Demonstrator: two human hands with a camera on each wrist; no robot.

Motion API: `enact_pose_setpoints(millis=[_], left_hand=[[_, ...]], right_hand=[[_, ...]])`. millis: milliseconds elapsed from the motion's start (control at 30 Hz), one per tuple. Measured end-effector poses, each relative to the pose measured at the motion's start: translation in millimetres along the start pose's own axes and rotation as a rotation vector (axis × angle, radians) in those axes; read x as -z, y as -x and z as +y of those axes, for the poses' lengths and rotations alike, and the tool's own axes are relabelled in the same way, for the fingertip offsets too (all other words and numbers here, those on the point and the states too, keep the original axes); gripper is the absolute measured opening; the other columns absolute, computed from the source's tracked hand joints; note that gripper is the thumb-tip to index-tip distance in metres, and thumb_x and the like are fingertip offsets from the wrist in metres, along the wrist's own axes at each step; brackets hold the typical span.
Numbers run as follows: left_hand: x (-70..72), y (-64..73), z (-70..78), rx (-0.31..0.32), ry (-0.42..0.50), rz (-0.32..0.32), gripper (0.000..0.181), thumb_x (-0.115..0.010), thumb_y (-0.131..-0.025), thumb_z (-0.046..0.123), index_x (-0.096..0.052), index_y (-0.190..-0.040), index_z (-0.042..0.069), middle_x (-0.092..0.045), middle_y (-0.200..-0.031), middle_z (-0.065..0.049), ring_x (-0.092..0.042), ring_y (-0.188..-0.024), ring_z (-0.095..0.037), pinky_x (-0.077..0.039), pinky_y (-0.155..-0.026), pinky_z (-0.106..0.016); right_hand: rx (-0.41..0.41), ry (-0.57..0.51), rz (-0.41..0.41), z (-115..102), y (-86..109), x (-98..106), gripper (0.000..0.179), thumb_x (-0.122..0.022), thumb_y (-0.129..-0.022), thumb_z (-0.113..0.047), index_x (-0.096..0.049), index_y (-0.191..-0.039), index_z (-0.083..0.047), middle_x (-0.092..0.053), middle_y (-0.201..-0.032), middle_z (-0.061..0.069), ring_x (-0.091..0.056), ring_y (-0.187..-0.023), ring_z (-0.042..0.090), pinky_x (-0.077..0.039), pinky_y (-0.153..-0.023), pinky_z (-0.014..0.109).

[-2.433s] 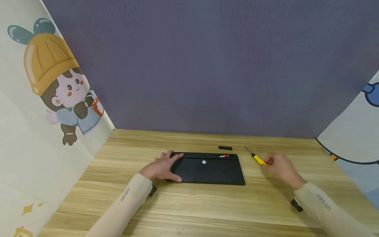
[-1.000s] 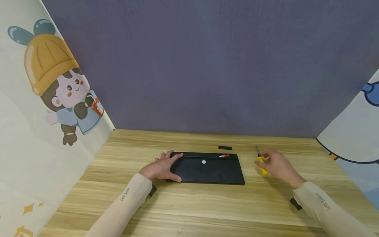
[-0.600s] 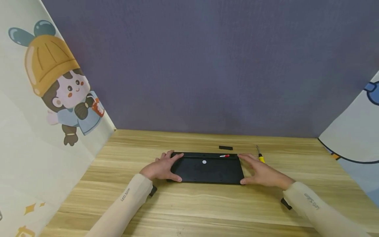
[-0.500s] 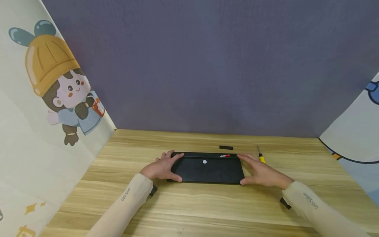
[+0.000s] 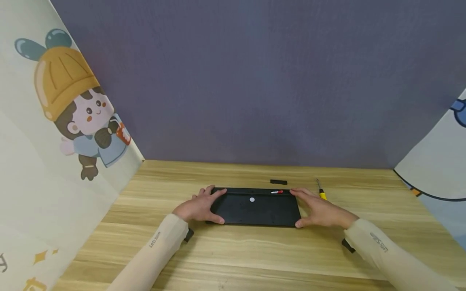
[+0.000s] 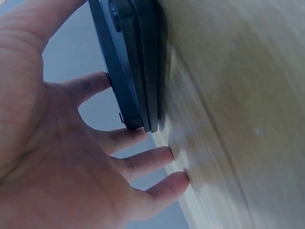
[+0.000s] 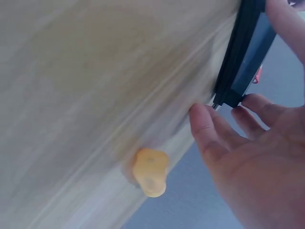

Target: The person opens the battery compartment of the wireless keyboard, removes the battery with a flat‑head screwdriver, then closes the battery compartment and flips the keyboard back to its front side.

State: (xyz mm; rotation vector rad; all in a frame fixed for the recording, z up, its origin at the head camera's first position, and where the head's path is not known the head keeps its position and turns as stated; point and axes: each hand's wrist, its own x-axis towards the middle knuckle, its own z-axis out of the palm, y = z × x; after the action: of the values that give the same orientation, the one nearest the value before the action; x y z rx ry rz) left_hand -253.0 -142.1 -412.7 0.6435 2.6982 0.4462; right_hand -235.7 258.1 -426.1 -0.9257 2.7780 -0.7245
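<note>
A black keyboard (image 5: 255, 212) lies underside up on the wooden table, with a raised ridge along its far edge and a white round sticker. My left hand (image 5: 198, 207) grips its left end, thumb at the near edge and forefinger at the far edge. At the right end my right hand (image 5: 322, 210) grips in the same way. The left wrist view shows other fingertips (image 6: 167, 152) of the left hand down at the tabletop. In a slot of the ridge sits a small red-and-white piece (image 5: 277, 192), like a battery.
A screwdriver (image 5: 322, 195) with a yellow handle lies just beyond the right hand, which partly hides it. Behind the keyboard is a small black strip (image 5: 278, 182), like a cover. A dark partition (image 5: 255, 101) rises at the table's back edge.
My right hand has put the screwdriver down on the table, let go of it, and moved left to the keyboard's right end. My left hand has stayed in place.
</note>
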Motion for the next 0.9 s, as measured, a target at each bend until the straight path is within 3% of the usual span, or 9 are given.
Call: enact_pose_setpoints(millis=[333,567,733,900], left_hand=[[-1.0,-0.3,0.1,0.002,-0.001,0.005,0.095,-0.073,-0.074,0.055,-0.023,-0.151,0.030,-0.011,-0.154,-0.018,-0.015,-0.137,-0.043,-0.021,-0.100,-0.064],[-1.4,-3.7,4.4,0.009,-0.002,0.012,0.096,-0.075,-0.073,0.054,-0.024,-0.151,0.030,-0.012,-0.154,-0.019,-0.016,-0.137,-0.043,-0.022,-0.101,-0.063],[1.1,-7.0,11.8,0.013,-0.034,0.018,0.094,-0.075,-0.073,0.055,-0.028,-0.150,0.028,-0.013,-0.153,-0.019,-0.016,-0.136,-0.041,-0.022,-0.100,-0.063],[6.5,-16.3,23.8,-0.060,-0.075,0.073,0.084,-0.073,-0.078,0.051,-0.035,-0.148,0.023,-0.020,-0.152,-0.016,-0.017,-0.137,-0.037,-0.018,-0.102,-0.062]], right_hand=[[-0.035,0.013,-0.023,-5.1,-3.3,3.5,0.100,-0.079,-0.069,-0.049,-0.034,-0.143,0.002,-0.030,-0.144,0.020,-0.035,-0.126,0.043,-0.036,-0.094,0.057],[-0.101,0.009,-0.046,-7.8,-2.3,7.8,0.101,-0.080,-0.069,-0.047,-0.032,-0.144,0.000,-0.029,-0.145,0.026,-0.027,-0.130,0.048,-0.030,-0.096,0.062],[-0.132,-0.016,-0.063,-4.3,-0.5,7.3,0.100,-0.081,-0.070,-0.043,-0.030,-0.146,-0.001,-0.028,-0.147,0.024,-0.022,-0.133,0.046,-0.027,-0.098,0.062],[-0.131,-0.022,-0.074,0.2,-0.5,7.4,0.100,-0.081,-0.071,-0.042,-0.029,-0.146,-0.002,-0.028,-0.147,0.023,-0.027,-0.132,0.043,-0.031,-0.098,0.058]])
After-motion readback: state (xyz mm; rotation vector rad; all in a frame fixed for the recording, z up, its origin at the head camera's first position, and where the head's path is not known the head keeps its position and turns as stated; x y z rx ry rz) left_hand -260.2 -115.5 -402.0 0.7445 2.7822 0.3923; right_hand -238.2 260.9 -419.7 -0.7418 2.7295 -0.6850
